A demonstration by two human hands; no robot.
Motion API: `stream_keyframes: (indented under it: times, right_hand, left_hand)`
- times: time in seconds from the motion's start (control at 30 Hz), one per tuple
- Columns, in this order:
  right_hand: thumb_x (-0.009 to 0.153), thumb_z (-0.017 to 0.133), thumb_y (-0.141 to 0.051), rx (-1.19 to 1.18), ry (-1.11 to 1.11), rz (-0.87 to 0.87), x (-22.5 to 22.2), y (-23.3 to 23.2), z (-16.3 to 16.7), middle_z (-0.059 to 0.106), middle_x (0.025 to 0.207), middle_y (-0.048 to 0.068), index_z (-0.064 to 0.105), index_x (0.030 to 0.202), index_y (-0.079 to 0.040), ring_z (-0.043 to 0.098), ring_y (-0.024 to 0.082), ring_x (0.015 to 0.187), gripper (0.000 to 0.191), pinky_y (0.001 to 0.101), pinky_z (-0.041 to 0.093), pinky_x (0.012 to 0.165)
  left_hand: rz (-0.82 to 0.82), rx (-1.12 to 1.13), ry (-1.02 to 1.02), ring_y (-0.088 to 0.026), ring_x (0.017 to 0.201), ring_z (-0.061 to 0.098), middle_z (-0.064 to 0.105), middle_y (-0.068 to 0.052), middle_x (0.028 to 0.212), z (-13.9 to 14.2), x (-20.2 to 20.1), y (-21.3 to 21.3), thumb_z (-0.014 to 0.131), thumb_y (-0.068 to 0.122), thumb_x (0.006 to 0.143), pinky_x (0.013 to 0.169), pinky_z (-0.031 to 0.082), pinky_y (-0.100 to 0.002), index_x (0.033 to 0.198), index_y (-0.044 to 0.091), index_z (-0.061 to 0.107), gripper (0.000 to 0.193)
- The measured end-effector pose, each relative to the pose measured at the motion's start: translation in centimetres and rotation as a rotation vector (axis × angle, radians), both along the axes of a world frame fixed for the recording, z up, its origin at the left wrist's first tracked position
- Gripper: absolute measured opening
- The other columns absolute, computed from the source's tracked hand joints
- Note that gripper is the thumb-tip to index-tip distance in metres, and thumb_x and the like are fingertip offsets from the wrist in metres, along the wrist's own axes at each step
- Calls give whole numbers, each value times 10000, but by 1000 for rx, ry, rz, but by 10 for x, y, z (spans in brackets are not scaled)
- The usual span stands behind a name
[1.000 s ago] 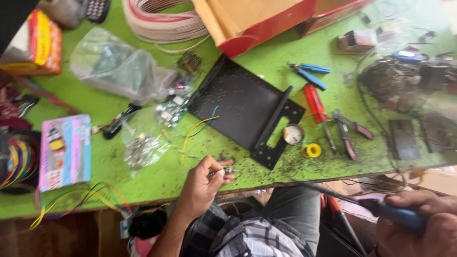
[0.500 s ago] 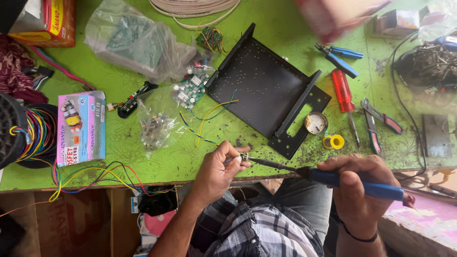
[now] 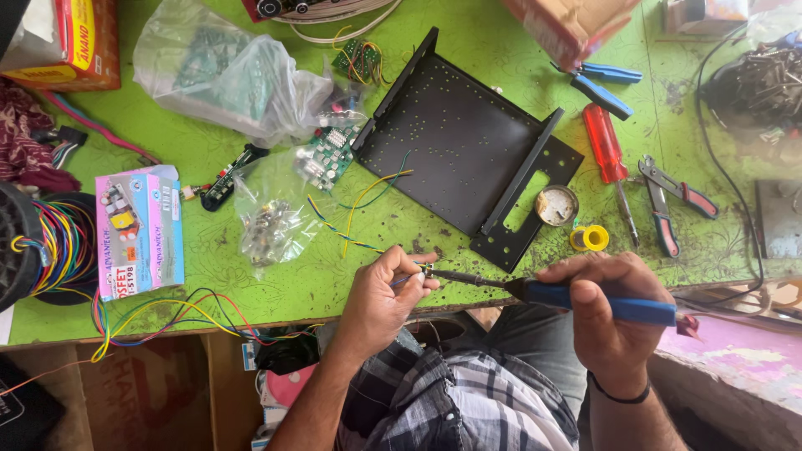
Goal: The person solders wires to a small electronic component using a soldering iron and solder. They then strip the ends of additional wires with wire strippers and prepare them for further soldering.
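Soldering iron (image 3: 585,298), blue-handled, sits in your right hand (image 3: 606,313), fingers wrapped round the grip near its front end, probably to steady the tip. The shaft runs toward 9 o'clock, and the tip meets the wire end (image 3: 424,270) that your left hand (image 3: 380,296) pinches between thumb and fingertips. Both hands hover over the near edge of the green table (image 3: 468,250), at about 6 o'clock in the view, close to your body; this likely keeps the joint clear of the table surface.

The wire is a thin blue and yellow pair (image 3: 351,238) trailing from the left hand toward 11 o'clock across the table. The tip lies just at 3 o'clock of the left fingertips, touching or nearly touching the wire; contact cannot be resolved.

Supplies within reach:
- Small round tin (image 3: 556,205) and yellow solder spool (image 3: 591,238) at 12 o'clock of the right hand, near.
- Black perforated metal chassis (image 3: 455,142) at 12 o'clock of the joint.
- Red screwdriver (image 3: 608,159), pliers (image 3: 668,205) and blue-handled cutters (image 3: 601,83) toward 1 o'clock.
- Small green circuit board (image 3: 327,154) and clear bags of parts (image 3: 271,225) toward 11 o'clock.
- Coil of multicoloured wire (image 3: 42,242) and a pink box (image 3: 138,230) at 9 o'clock, well apart.
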State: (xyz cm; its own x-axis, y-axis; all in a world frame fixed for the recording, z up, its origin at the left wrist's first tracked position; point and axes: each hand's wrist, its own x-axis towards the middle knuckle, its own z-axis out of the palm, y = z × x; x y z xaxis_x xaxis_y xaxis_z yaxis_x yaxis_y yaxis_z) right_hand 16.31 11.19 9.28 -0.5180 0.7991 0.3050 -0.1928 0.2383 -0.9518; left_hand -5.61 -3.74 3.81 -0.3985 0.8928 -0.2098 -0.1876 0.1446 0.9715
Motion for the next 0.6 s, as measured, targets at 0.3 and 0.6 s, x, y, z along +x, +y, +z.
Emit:
stream_keyframes:
  times: [0.3, 0.6]
  right_hand:
    - [1084, 693, -307, 40, -85, -6, -1, 0, 1, 751, 928, 159, 587, 947, -13, 699, 143, 809, 341, 258, 557, 795]
    - [1072, 685, -317, 44, -107, -10, -5, 1, 1, 753, 903, 143, 582, 979, -29, 705, 129, 789, 319, 247, 557, 755]
  left_hand:
    - [-7, 3, 1, -173, 989, 774, 702, -224, 1304, -2, -1, 0, 583, -1, 983, 834, 642, -287, 929, 17, 504, 97]
    - [-12, 6, 5, -174, 984, 779, 705, -219, 1308, -2, -2, -1, 579, 24, 993, 823, 646, -288, 935, 22, 491, 105]
